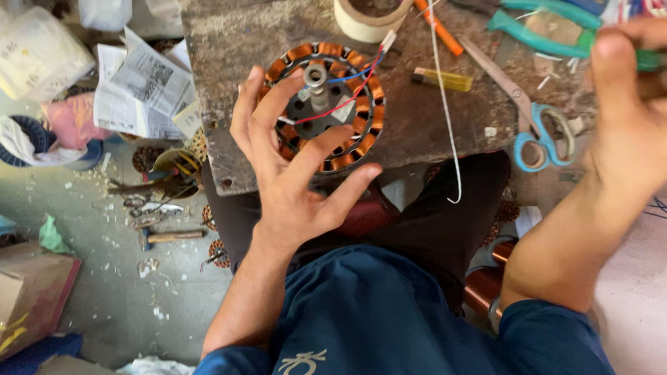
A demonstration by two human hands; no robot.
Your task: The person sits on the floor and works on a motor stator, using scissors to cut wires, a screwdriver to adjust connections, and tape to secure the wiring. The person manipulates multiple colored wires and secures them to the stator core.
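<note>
Shirt: dark blue cloth [410, 326] fills the bottom of the view, nearest the lens, with black trousers [437, 222] above it
Left hand [293, 171]: fingers spread wide, palm turned up toward the camera, resting against the near rim of the stator; the grip is open and closes on nothing
Stator [326, 105]: round motor core with copper-orange windings around its ring, a grey shaft standing at the centre, red and blue wires crossing its top; it lies on the near edge of the desk
Right hand [644, 111]: blurred, raised at the right edge, fingers curled round a green-handled tool [550, 36]; how tightly the grip is closed I cannot tell for the blur
Desk [235, 33]: rough, stained dark wooden slab, chipped along its front edge
On the desk: roll of tape [371, 13] behind the stator, orange pen [438, 23], small yellow piece [443, 80], scissors with blue handles [535, 121], thin white wire [446, 102] trailing off the front edge
Floor [105, 275]: grey concrete strewn with white scraps
Floor clutter: crumpled papers [139, 89], plastic bags [32, 54], a hammer [166, 236], a cardboard box [14, 301] at the lower left
</note>
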